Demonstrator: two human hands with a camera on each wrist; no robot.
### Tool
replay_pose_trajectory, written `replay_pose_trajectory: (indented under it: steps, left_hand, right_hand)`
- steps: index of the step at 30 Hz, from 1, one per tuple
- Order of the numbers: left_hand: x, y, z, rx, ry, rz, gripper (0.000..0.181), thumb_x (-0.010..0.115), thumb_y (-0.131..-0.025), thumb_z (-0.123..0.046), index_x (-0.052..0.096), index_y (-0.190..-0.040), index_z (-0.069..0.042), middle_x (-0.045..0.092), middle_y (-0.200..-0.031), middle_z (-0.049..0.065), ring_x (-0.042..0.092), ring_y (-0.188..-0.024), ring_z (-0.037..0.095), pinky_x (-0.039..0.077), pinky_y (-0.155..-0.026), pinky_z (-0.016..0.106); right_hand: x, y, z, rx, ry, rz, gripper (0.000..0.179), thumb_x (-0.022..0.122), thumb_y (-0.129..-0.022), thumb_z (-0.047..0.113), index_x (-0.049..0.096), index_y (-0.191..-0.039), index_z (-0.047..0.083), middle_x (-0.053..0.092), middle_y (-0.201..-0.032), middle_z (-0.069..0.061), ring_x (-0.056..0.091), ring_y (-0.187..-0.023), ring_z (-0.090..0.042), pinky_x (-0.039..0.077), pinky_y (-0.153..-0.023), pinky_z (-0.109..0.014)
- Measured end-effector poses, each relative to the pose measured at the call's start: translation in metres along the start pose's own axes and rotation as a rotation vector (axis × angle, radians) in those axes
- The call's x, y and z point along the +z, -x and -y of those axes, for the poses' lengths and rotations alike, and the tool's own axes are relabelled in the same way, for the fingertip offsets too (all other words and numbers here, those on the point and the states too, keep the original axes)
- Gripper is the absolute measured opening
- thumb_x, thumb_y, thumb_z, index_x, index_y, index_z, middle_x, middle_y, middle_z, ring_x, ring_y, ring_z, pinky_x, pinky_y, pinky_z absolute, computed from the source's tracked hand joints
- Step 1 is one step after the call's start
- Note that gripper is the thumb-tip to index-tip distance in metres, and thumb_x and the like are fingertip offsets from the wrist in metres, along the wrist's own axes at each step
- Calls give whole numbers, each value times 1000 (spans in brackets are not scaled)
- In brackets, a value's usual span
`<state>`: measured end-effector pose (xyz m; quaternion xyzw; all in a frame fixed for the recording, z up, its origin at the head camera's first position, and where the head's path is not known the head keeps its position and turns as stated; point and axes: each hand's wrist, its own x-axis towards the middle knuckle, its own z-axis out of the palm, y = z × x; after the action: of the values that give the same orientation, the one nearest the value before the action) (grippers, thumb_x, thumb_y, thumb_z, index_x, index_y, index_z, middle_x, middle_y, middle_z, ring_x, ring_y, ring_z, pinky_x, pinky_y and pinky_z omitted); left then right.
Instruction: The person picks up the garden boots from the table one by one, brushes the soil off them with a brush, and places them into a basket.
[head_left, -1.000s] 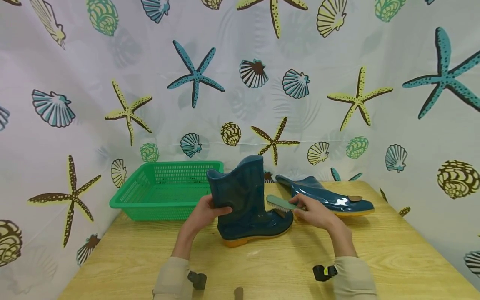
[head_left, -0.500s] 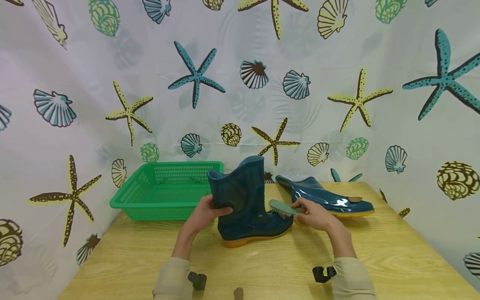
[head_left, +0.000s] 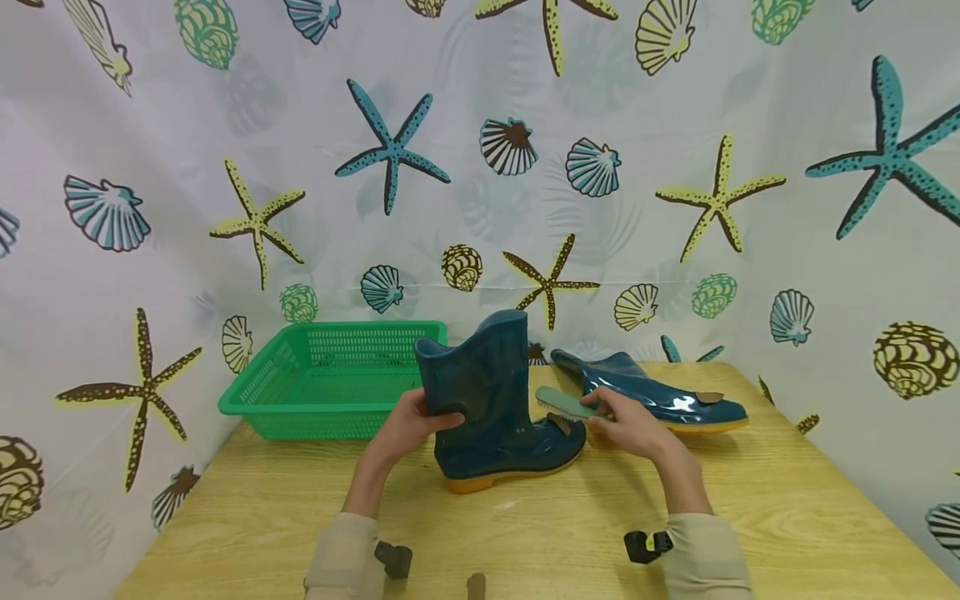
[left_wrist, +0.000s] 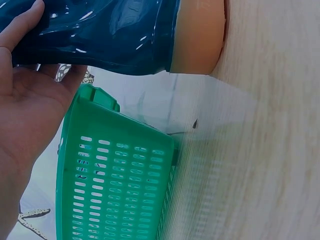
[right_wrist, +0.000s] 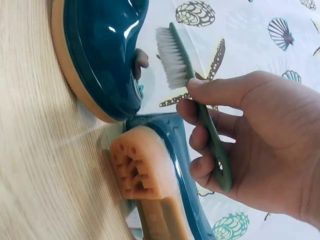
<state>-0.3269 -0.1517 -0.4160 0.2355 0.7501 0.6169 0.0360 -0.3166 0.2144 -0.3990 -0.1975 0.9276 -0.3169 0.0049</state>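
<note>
A dark blue rubber boot [head_left: 483, 383] with an orange-tan sole stands upright on the table. My left hand [head_left: 415, 429] grips its shaft from the left, thumb across the front. On the boot's toe lies a brown lump [head_left: 559, 422]; the right wrist view shows this brown lump [right_wrist: 141, 63] sticking up from the surface. My right hand [head_left: 626, 423] holds a green scrub brush [right_wrist: 212, 135] by its handle, thumb on top and fingers curled beneath. The brush's pale bristles [right_wrist: 171, 59] face the toe, with a gap between them in the right wrist view.
A second blue boot [head_left: 637, 387] lies on its side at the back right, a brown piece [head_left: 709, 397] on its toe. At the back left stands a green plastic basket [head_left: 315, 409]. Another brown piece [head_left: 476, 586] is at the table's [head_left: 525, 533] near edge. A patterned curtain [head_left: 480, 208] hangs behind.
The brush came down onto the brown lump on the toe half a second ago, and now is lifted again, slightly up and left. The left hand and the boot stay in place.
</note>
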Motion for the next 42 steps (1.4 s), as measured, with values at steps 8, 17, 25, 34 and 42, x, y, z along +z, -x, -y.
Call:
replay_pose_trajectory:
  steps: [8,17,25,34,42]
  left_hand:
    - [-1,0,0,4,12,4,51,77,-88,-17,59,-133,-4,63,-132,18,62,-119,30,52,-102,44]
    - [0,0,0,3,9,1,51,77,-88,-17,59,-133,-4,63,-132,18,62,-119,31,52,-102,44]
    - [0,0,0,3,3,-7,50,77,-88,-16,59,-133,-4,63,-131,18,62,-119,30,52,-102,44]
    - [1,-2,0,-16,-7,-7,50,77,-88,-18,60,-132,-5,64,-130,17,63,-117,29,52,-102,44]
    - [-1,1,-1,-21,-8,-16,50,78,-87,-19,60,-132,-5,64,-130,17,63,-117,29,51,-102,45]
  right_hand:
    - [1,2,7,87,-9,43,28,60,-97,10,57,-124,2,56,-93,-11,51,-77,-21,42,-68,-35]
    - [-8,7,-1,142,6,-10,27,60,-96,9,58,-121,-2,59,-93,-12,53,-80,-21,46,-70,-35]
    - [-3,2,7,77,-26,-15,29,57,-99,11,56,-127,0,57,-95,-12,51,-77,-19,42,-67,-33]
    - [-6,8,0,125,2,30,24,60,-97,12,61,-118,0,58,-86,-9,50,-74,-19,42,-65,-32]
    - [-23,17,5,114,36,37,27,59,-96,13,61,-118,-1,57,-87,-10,49,-74,-20,41,-63,-32]
